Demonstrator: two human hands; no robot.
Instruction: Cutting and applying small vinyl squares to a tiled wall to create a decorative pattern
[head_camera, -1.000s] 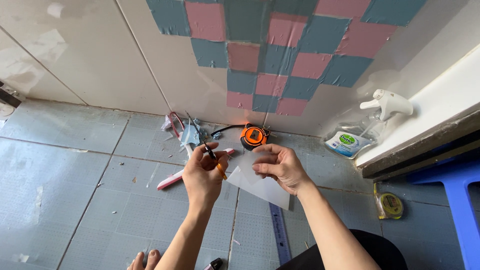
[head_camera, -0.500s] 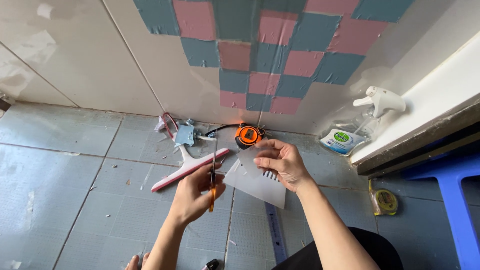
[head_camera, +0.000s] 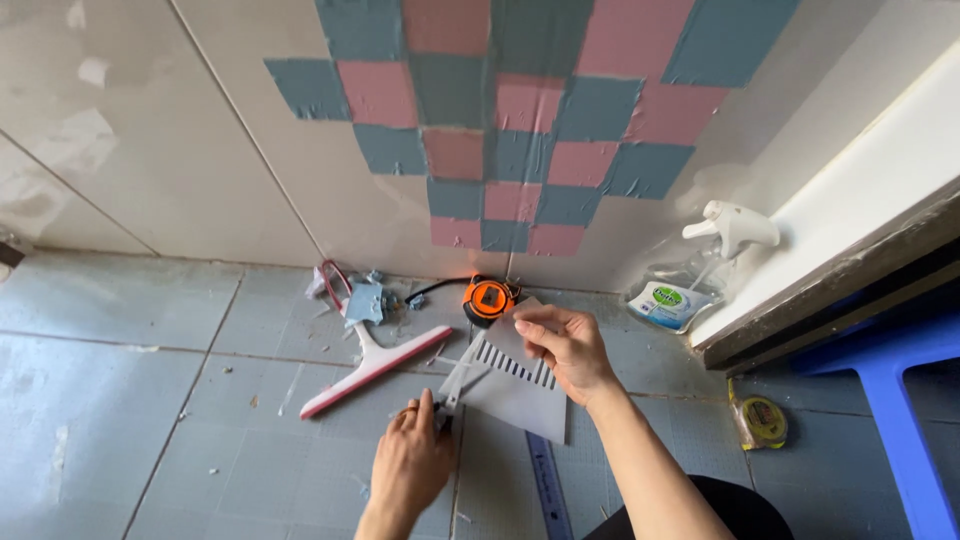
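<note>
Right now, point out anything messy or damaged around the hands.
Small scraps and slivers litter the grey floor tiles around the squeegee, with crumpled bits against the wall. The spray bottle leans tilted in the corner. The sheet between the left hand and right hand looks undamaged.

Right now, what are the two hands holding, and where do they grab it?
The right hand pinches a grey sheet at its top edge. The left hand grips a small dark tool against the sheet's left corner; the grip is partly hidden.

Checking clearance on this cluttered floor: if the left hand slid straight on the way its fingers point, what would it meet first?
Probably the grey sheet, whose near corner sits right at the left hand fingers; depth is unclear.
</note>
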